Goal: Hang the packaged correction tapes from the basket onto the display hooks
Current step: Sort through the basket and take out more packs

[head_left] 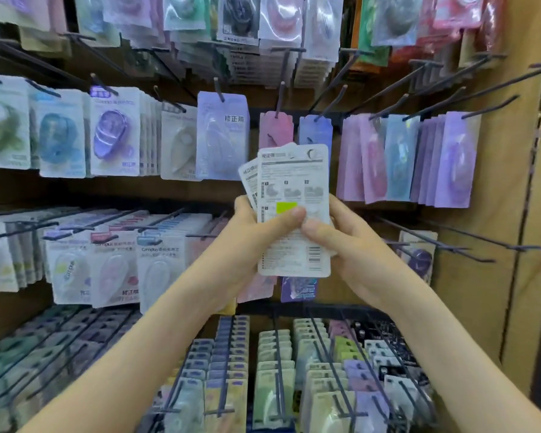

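Close before the rack, the left hand [258, 232] and right hand [353, 245] grasp a small fan of packaged correction tapes [294, 185], printed backs facing the camera. Each thumb is pressed across the front card. Just behind, display hooks [280, 100] carry pink and blue hanging packs [275, 129].

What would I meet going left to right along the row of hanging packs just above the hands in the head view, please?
Green pack, blue pack, purple pack, white pack, lavender pack, pink pack, blue-violet pack, pink-and-purple bunch.
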The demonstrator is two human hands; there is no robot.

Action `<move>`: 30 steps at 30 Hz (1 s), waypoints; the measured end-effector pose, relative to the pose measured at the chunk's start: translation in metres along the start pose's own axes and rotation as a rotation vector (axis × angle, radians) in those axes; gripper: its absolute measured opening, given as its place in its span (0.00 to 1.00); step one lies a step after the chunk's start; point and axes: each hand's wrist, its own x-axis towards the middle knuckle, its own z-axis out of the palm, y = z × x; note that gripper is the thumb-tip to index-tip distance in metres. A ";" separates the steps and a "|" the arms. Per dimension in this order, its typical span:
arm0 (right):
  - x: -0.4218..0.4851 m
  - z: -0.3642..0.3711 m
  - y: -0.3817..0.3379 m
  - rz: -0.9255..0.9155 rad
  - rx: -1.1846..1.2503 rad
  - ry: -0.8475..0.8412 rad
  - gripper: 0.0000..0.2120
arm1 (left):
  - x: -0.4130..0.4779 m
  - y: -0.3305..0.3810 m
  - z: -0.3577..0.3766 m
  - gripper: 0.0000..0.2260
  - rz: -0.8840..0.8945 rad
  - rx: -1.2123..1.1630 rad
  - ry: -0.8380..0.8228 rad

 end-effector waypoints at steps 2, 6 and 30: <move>-0.013 0.011 0.017 0.002 0.055 0.020 0.21 | -0.018 -0.017 0.001 0.36 -0.057 -0.007 0.099; -0.047 0.042 0.062 0.053 0.061 0.042 0.20 | -0.067 -0.051 -0.011 0.31 -0.112 0.077 0.253; -0.200 0.223 0.262 0.837 0.474 -0.074 0.19 | -0.306 -0.230 -0.114 0.12 -0.696 0.411 0.629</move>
